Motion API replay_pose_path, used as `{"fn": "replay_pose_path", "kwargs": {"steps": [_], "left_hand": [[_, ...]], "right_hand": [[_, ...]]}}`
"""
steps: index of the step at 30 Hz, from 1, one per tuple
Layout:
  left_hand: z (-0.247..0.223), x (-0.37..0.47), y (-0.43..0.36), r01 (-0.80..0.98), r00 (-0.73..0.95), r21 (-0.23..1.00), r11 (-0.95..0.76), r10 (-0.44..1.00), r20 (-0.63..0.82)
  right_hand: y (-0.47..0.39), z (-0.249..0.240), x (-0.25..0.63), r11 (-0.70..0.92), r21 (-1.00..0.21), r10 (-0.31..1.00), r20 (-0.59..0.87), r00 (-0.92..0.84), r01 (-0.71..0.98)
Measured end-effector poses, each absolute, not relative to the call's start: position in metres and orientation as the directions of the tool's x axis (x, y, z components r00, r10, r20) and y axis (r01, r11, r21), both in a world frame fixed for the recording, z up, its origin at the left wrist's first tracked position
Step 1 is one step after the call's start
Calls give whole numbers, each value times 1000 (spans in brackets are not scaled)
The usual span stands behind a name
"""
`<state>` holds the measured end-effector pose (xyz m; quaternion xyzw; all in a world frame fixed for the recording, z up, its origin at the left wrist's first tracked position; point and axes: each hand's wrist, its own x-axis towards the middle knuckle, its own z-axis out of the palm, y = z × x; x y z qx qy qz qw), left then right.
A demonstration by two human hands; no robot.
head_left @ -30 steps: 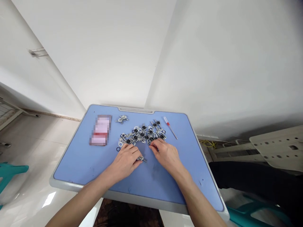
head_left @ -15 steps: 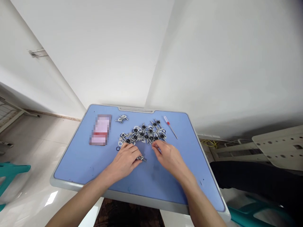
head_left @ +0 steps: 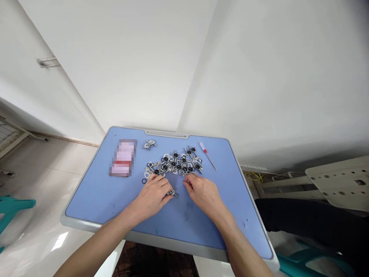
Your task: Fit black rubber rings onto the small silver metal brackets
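Note:
My left hand [head_left: 156, 192] is closed around a small metal fitting [head_left: 174, 194] with a flange and a short stem that pokes out to the right. Just right of it, my right hand [head_left: 201, 189] has its thumb and index finger pinched together at the near edge of the parts heap; whatever sits between the fingertips is too small to make out. Ahead of both hands lies a heap of metal fittings with black round faces [head_left: 173, 164], mixed with flat metal plates and black rings. A single black O-ring [head_left: 144, 181] rests left of the heap.
The blue table [head_left: 95, 200] has a grey raised rim. A screwdriver [head_left: 208, 156] with a clear and red handle lies right of the heap. Several metal parts [head_left: 149, 144] sit at the back, beside a blurred pink packet [head_left: 123, 157]. Teal stools [head_left: 14, 209] stand on the floor.
My right hand's fingertips have drawn slightly left and closer together at the heap's edge. The left hand holds the fitting in the same place.

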<state>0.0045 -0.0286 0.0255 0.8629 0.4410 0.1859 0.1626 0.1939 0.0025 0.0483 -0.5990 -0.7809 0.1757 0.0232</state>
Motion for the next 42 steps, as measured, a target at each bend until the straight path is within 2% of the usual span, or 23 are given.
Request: {"fn": "replay_pose_path", "kwargs": {"steps": [2, 5, 8, 24, 35, 42], "left_hand": [[26, 5, -29, 708, 540, 435, -557, 823, 176], [27, 5, -28, 721, 538, 410, -559, 824, 176], [26, 4, -28, 720, 544, 400, -567, 819, 183], [26, 6, -28, 711, 529, 425, -559, 825, 200], [23, 6, -30, 710, 491, 443, -548, 836, 247], [21, 6, -28, 701, 516, 412, -582, 813, 271]], "right_hand": [[1, 50, 193, 223, -464, 936, -144, -321, 857], [-1, 51, 192, 198, -721, 905, -126, -407, 664], [-2, 49, 190, 137, -813, 886, -155, -437, 566], [3, 39, 190, 41, -831, 821, -288, -493, 554], [4, 38, 191, 25, -842, 815, -295, -499, 539], [5, 36, 190, -1, -859, 829, -287, -481, 511]]}}
